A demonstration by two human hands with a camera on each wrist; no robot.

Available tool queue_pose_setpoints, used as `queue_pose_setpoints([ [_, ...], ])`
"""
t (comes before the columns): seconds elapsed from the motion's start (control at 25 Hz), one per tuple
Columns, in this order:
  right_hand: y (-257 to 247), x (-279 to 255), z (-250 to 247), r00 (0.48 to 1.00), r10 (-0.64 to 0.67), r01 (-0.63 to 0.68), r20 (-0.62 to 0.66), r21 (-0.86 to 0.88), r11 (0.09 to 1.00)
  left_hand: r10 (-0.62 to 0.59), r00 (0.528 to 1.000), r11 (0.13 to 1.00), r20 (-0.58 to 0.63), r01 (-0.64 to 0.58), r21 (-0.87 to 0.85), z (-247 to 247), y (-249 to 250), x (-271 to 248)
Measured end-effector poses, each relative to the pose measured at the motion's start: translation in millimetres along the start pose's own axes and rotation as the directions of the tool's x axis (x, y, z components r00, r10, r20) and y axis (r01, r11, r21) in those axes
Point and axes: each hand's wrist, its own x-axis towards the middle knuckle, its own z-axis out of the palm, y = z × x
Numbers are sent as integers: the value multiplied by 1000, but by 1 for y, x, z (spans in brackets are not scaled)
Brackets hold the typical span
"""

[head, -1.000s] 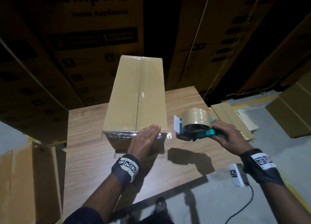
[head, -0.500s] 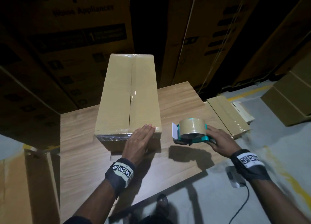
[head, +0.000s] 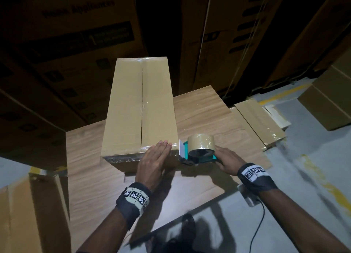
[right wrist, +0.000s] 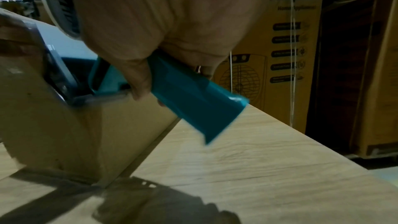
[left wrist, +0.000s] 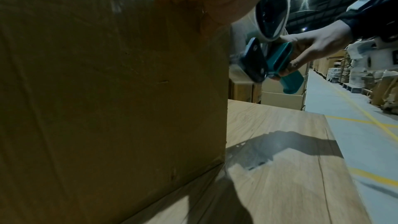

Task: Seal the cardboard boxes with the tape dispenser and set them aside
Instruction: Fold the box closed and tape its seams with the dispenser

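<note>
A long cardboard box [head: 140, 108] stands on the wooden table [head: 201, 116], its top seam covered with clear tape. My left hand [head: 155, 157] lies flat with straight fingers over the box's near right corner. My right hand [head: 226, 158] grips the handle of the teal tape dispenser [head: 197, 152], which carries a brown tape roll [head: 201, 141]. The dispenser's front end sits against the box's near right edge. In the left wrist view the box's near face [left wrist: 112, 100] fills the left and the dispenser [left wrist: 277, 62] hangs beside its right edge. In the right wrist view my fingers wrap the teal handle [right wrist: 189, 96].
Tall stacks of printed cartons [head: 76, 34] rise behind the table. A flattened box [head: 260, 123] lies just past the table's right edge. An open carton [head: 28, 214] stands at the lower left. A cable [head: 260, 226] runs across the grey floor at the right.
The dispenser has moved left from a short way off the box until its front end meets the box's near right edge. My left hand has stayed flat on the corner.
</note>
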Motion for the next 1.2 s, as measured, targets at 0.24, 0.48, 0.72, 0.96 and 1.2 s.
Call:
queue_pose_setpoints([
  [0.24, -16, -55, 80, 975, 63, -80, 215, 74, 994, 28, 999, 998, -37, -26, 51, 7, -5, 0],
  [0.48, 11, -59, 112, 861, 472, -437, 192, 754, 490, 18, 996, 1000, -90, -16, 21, 9, -1, 0],
  [0.72, -3, -3, 106, 682, 664, -406, 308, 914, -8, 24, 1000, 1000, 10, -24, 14, 0, 11, 10],
  [0.96, -15, 9, 126, 549, 738, -548, 392, 836, -37, -59, 951, 998, 303, 62, 0, -15, 36, 27],
  [1.2, -83, -18, 47, 565, 798, -117, -211, 937, 330, -469, 881, 794, -61, 391, -466, -73, -8, -29],
])
